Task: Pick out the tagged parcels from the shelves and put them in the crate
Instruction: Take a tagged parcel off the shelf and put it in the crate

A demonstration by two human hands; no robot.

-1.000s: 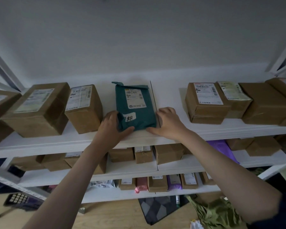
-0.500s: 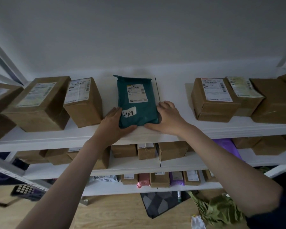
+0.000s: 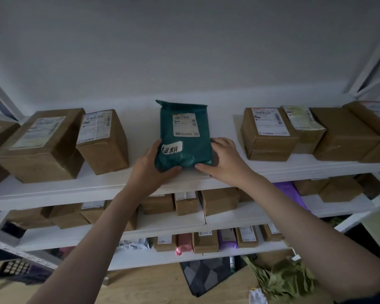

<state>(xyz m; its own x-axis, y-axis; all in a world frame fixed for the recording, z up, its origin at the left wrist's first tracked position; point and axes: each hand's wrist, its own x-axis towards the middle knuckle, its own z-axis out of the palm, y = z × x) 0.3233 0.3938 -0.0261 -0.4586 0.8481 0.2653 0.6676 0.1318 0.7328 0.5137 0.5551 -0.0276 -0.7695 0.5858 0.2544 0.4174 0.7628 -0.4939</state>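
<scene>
Overhead, a white shelving unit (image 3: 101, 189) filled the scene, three tiers deep, against a plain grey wall (image 3: 184, 51). Brown cardboard boxes sat in rows along the top tier, one group (image 3: 101, 141) to the left and another (image 3: 270, 134) to the right, with a gap between them. In that gap, near the front edge, lay the teal parcel (image 3: 185, 137), a soft plastic mailer bearing a printed shipping label and, below it, a white handwritten tag (image 3: 172, 148). A person stood reaching up with both bare arms. The left hand (image 3: 150, 167) was cupped around the parcel's lower left corner, fingers against its side and thumb along the front edge. The right hand (image 3: 226, 161) pressed against the lower right corner, fingers curled onto the side. Both hands gripped the parcel between them, which still rested on the shelf. No crate was in view.

Judging from this, the step was lifting the tagged parcel clear. Doing it well would likely mean keeping even pressure on both sides, since a soft bag can sag or slip, and drawing it straight forward so it stays clear of the neighbouring boxes
</scene>
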